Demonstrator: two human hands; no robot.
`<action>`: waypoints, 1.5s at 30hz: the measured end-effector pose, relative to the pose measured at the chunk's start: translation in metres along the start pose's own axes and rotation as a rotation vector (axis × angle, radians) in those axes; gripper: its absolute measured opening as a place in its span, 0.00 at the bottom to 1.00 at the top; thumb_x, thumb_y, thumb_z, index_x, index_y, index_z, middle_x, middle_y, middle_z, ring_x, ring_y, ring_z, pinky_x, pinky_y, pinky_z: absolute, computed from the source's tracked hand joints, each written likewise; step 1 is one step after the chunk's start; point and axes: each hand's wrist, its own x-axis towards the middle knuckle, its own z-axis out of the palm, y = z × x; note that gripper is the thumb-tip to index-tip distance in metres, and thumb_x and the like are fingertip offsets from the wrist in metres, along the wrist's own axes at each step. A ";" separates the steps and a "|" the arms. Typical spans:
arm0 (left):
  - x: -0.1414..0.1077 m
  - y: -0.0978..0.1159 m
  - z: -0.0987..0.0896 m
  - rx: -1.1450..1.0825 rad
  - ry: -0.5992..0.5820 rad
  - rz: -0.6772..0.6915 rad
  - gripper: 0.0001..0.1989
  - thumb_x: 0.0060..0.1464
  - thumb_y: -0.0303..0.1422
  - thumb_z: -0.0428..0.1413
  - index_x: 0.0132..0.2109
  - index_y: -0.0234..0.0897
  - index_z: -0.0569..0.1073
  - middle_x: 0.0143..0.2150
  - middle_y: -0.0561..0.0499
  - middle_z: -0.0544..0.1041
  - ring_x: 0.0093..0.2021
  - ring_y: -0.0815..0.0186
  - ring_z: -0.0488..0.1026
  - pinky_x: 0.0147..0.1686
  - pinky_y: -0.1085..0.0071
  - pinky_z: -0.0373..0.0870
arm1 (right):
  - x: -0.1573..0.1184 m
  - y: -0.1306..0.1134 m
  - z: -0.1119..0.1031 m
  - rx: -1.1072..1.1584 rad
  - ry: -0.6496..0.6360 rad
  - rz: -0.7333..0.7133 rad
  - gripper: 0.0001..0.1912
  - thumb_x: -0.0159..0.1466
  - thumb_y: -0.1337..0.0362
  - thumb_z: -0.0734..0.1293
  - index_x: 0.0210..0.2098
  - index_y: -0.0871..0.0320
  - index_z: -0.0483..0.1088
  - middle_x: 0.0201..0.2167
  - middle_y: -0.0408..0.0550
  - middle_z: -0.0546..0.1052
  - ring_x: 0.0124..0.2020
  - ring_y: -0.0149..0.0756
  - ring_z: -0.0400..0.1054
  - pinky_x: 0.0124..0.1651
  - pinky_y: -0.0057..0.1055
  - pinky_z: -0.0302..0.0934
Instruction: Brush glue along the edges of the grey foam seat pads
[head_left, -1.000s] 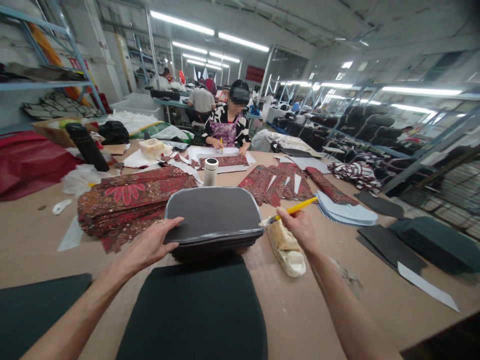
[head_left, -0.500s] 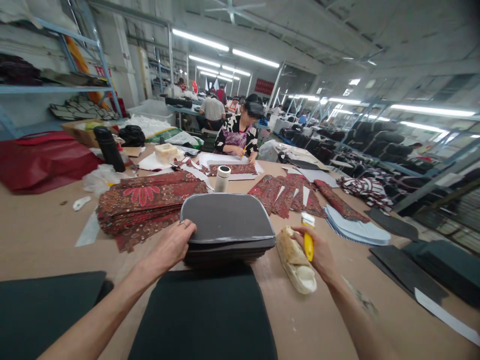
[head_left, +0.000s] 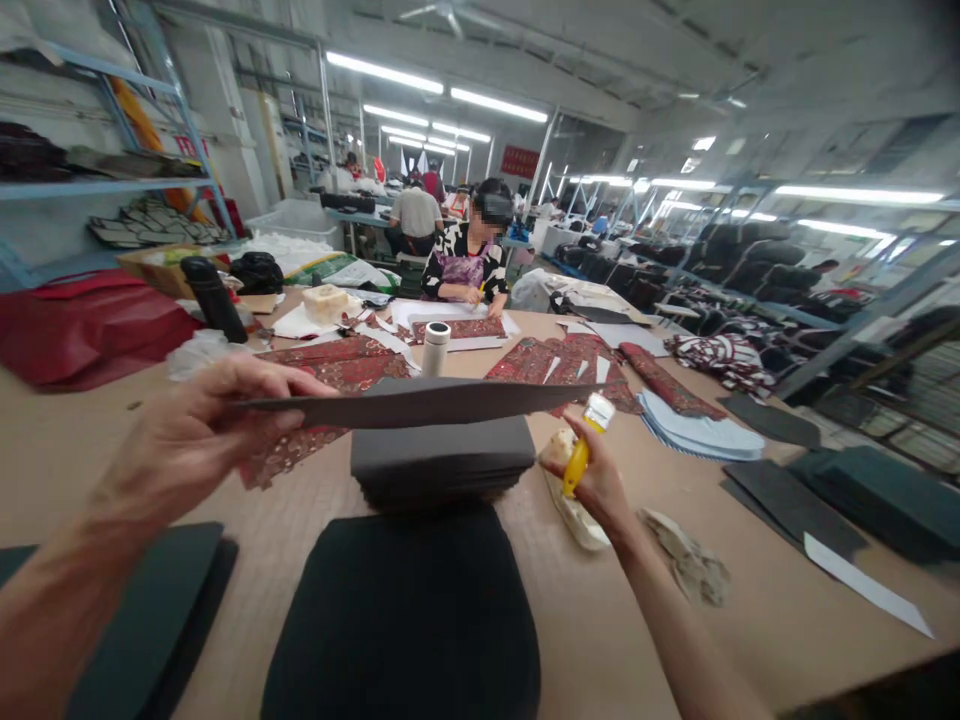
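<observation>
My left hand (head_left: pixel 202 430) pinches the left end of a thin dark grey panel (head_left: pixel 435 404), fingers above and below it. The panel is raised and seen nearly edge-on, above a stack of grey panels (head_left: pixel 442 455). In front of that stack lies a blackish-green panel (head_left: pixel 405 610) with rounded corners. My right hand (head_left: pixel 604 485) is closed around a paintbrush (head_left: pixel 577 463) with a yellow handle and a white-coated head pointing up. Below and behind that hand rests a crusted cream-coloured container (head_left: pixel 577 525), partly hidden by it.
Patterned red fabric pieces (head_left: pixel 525 365) and a white bottle (head_left: pixel 435 350) lie beyond the stack. Dark green panels (head_left: pixel 172 590) are at left. A crumpled rag (head_left: pixel 686 555) and light blue pieces (head_left: pixel 701 430) are at right. A co-worker (head_left: pixel 469 255) sits across the table.
My left hand has lifted the white-edged top panel off the stack, tipped it edge-on and moved left and nearer. The brush has tilted, its head now leaning right.
</observation>
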 end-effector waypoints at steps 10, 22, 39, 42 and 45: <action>-0.039 0.069 0.023 -0.073 0.012 -0.107 0.12 0.47 0.31 0.56 0.39 0.28 0.68 0.34 0.58 0.71 0.50 0.57 0.72 0.50 0.48 0.62 | -0.057 -0.033 -0.028 0.528 -0.109 0.122 0.20 0.46 0.64 0.76 0.38 0.54 0.69 0.33 0.40 0.74 0.36 0.34 0.70 0.44 0.35 0.65; -0.175 -0.021 0.059 -0.392 0.003 -0.787 0.28 0.37 0.32 0.65 0.48 0.33 0.68 0.43 0.46 0.77 0.44 0.61 0.75 0.42 0.69 0.73 | -0.151 -0.007 -0.027 0.442 -0.106 0.339 0.23 0.49 0.55 0.73 0.42 0.57 0.68 0.39 0.48 0.75 0.38 0.38 0.70 0.43 0.38 0.65; -0.247 -0.106 0.062 0.042 0.255 -0.768 0.51 0.33 0.28 0.64 0.65 0.41 0.50 0.38 0.52 0.67 0.34 0.67 0.69 0.43 0.61 0.71 | -0.217 0.013 0.030 -0.165 -0.131 0.351 0.31 0.48 0.44 0.66 0.43 0.63 0.69 0.36 0.55 0.74 0.36 0.44 0.67 0.39 0.39 0.61; -0.246 -0.111 0.063 0.025 0.260 -0.758 0.52 0.34 0.28 0.64 0.65 0.41 0.48 0.39 0.51 0.67 0.36 0.66 0.70 0.46 0.59 0.69 | -0.218 0.013 0.033 -0.202 -0.142 0.356 0.31 0.49 0.46 0.66 0.44 0.63 0.69 0.37 0.56 0.74 0.37 0.45 0.68 0.41 0.39 0.61; -0.248 -0.114 0.065 0.008 0.237 -0.739 0.53 0.35 0.28 0.63 0.66 0.42 0.45 0.39 0.51 0.67 0.38 0.65 0.71 0.48 0.59 0.69 | -0.218 0.015 0.035 -0.232 -0.160 0.360 0.31 0.50 0.47 0.66 0.45 0.63 0.68 0.36 0.55 0.74 0.37 0.45 0.68 0.40 0.40 0.61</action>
